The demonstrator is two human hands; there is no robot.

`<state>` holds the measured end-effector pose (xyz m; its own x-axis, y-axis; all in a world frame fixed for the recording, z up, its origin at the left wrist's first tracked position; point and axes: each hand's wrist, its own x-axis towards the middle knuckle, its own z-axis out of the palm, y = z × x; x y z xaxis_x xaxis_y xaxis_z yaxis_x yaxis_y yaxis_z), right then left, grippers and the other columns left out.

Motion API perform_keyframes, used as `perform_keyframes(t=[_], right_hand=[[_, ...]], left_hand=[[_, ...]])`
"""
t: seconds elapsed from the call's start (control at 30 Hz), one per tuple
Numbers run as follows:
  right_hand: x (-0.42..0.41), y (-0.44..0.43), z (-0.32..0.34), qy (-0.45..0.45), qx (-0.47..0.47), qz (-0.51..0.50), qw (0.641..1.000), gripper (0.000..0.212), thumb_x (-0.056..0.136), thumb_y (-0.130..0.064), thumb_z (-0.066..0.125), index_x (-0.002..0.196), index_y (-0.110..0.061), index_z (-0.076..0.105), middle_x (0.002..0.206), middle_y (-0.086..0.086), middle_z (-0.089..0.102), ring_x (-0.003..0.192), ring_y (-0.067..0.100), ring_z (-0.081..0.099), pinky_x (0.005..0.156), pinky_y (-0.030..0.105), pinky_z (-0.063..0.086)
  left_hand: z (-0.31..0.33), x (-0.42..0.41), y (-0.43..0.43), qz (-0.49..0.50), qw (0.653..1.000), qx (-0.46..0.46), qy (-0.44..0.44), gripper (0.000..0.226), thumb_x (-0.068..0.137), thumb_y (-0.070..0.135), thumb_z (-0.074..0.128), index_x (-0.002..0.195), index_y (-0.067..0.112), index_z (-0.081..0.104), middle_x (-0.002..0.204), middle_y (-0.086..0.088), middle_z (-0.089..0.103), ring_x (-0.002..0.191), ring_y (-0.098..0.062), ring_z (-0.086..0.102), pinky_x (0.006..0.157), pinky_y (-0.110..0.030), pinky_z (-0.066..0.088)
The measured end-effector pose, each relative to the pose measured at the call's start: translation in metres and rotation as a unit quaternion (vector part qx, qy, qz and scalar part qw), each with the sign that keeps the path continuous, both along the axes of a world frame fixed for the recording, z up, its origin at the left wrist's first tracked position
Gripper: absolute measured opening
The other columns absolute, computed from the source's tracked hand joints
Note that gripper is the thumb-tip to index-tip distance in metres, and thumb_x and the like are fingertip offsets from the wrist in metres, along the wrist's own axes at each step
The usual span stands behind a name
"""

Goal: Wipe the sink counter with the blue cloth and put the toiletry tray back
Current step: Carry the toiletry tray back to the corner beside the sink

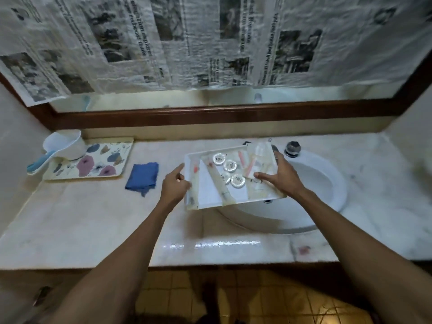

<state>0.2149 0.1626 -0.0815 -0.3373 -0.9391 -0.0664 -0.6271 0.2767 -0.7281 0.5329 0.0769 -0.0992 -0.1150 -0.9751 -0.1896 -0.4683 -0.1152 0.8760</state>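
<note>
A white toiletry tray (210,195) with several small round containers, tubes and sachets is held above the counter, partly over the left rim of the sink (327,183). My left hand (175,185) grips its left edge, index finger stretched along the rim. My right hand (280,176) grips the right edge, thumb lying on the sachets inside. The folded blue cloth (142,175) lies flat on the marble counter (93,218), just left of my left hand and apart from it.
A floral tray (93,162) sits at the back left with a white dipper (65,146) on it. The tap knob (292,148) stands behind the sink. A mirror covered with newspaper (210,43) runs along the back wall. Tiled floor (257,300) shows below the counter's front edge.
</note>
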Motion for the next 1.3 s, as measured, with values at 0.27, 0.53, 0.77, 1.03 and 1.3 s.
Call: perform_keyframes(t=[0.27, 0.53, 0.77, 1.03, 1.3], right_hand=[[-0.114, 0.034, 0.001, -0.017, 0.018, -0.134, 0.991, 0.099, 0.073, -0.055, 0.08, 0.151, -0.02, 0.029, 0.151, 0.006, 0.042, 0.134, 0.027, 0.045, 0.102, 0.036, 0.038], [-0.229, 0.043, 0.011, -0.008, 0.04, -0.242, 0.97, 0.093, 0.073, -0.053, 0.08, 0.147, -0.017, 0.036, 0.143, 0.012, 0.046, 0.128, 0.032, 0.049, 0.102, 0.04, 0.041], [-0.316, 0.058, -0.013, -0.046, 0.062, -0.315, 0.946, 0.105, 0.072, -0.053, 0.081, 0.153, -0.011, 0.028, 0.147, 0.014, 0.039, 0.134, 0.031, 0.045, 0.11, 0.04, 0.038], [-0.438, 0.036, -0.052, -0.087, 0.111, -0.29, 0.947, 0.102, 0.073, -0.051, 0.081, 0.152, -0.011, 0.031, 0.15, 0.013, 0.038, 0.136, 0.028, 0.043, 0.111, 0.041, 0.038], [-0.54, 0.003, -0.11, -0.077, 0.2, -0.211, 0.954, 0.126, 0.029, -0.081, 0.084, 0.134, -0.02, 0.048, 0.129, 0.0, 0.056, 0.119, 0.019, 0.057, 0.102, 0.04, 0.048]], left_hand=[[0.006, -0.147, -0.042, -0.091, 0.995, -0.024, -0.008, 0.066, 0.081, 0.0, 0.058, 0.143, 0.023, 0.055, 0.071, 0.002, 0.056, 0.074, -0.017, 0.057, 0.067, -0.02, 0.046], [0.01, -0.3, -0.085, -0.192, 0.981, -0.03, 0.008, 0.058, 0.07, 0.014, 0.064, 0.126, 0.027, 0.068, 0.074, 0.005, 0.058, 0.067, -0.011, 0.055, 0.063, -0.024, 0.044], [-0.007, -0.408, -0.089, -0.251, 0.967, -0.017, -0.036, 0.056, 0.073, 0.022, 0.068, 0.128, 0.033, 0.064, 0.079, 0.005, 0.063, 0.071, -0.014, 0.06, 0.064, -0.031, 0.053], [-0.039, -0.513, -0.095, -0.233, 0.968, 0.02, -0.093, 0.056, 0.075, 0.012, 0.072, 0.13, 0.008, 0.064, 0.067, 0.002, 0.062, 0.064, -0.017, 0.061, 0.058, -0.029, 0.048], [-0.079, -0.58, -0.103, -0.191, 0.974, 0.057, -0.11, 0.072, 0.075, 0.006, 0.072, 0.143, 0.023, 0.054, 0.072, -0.001, 0.068, 0.081, -0.023, 0.066, 0.081, -0.035, 0.053]])
